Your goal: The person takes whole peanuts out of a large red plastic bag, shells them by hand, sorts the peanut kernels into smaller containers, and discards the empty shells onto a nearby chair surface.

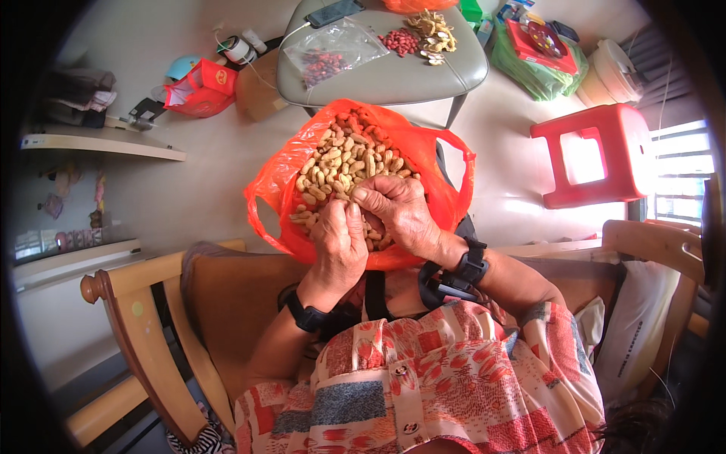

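Note:
An orange-red plastic bag (pixel 448 163), its mouth spread wide, sits in front of me, filled with unshelled peanuts (pixel 333 160). Over the near part of the heap, my left hand (pixel 339 240) and my right hand (pixel 404 216) meet fingertip to fingertip. Both hands are closed in a pinch on one peanut, mostly hidden by thumbs and fingers. Beyond the bag, a grey padded seat (pixel 393 79) carries a clear plastic bag (pixel 359 45) with red kernels inside. Beside it lie a small pile of loose red kernels (pixel 401 42) and a heap of empty shells (pixel 433 32).
A phone (pixel 334 13) with a white cable lies on the seat's far left. To the right stands a red plastic stool (pixel 590 155). A red bag (pixel 203 87) rests on the floor at far left, a green bag (pixel 537 83) at far right. Wooden armrests (pixel 136 318) flank me.

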Demonstrator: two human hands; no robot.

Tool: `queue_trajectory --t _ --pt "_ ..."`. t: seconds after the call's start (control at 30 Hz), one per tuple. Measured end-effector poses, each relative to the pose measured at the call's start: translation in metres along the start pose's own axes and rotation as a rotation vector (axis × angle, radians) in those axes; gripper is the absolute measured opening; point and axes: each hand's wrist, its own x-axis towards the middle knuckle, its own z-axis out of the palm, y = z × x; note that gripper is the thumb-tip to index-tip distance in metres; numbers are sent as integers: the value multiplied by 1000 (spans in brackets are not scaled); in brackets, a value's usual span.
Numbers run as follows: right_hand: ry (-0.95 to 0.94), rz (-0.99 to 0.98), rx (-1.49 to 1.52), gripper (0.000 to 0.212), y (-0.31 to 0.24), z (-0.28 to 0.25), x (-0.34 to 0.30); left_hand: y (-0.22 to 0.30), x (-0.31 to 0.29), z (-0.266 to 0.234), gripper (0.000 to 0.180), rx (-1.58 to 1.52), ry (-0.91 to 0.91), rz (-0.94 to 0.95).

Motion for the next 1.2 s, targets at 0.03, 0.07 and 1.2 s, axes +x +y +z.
queue_trajectory --t 0.03,0.07,1.2 --pt "-6 -3 -1 19 1 3 2 0 0 2 14 63 48 -1" --pt "23 -47 4 18 3 6 4 1 2 4 16 34 110 -23" --pt "-81 -284 -256 19 -3 7 8 -12 15 -10 26 -1257 170 -736"
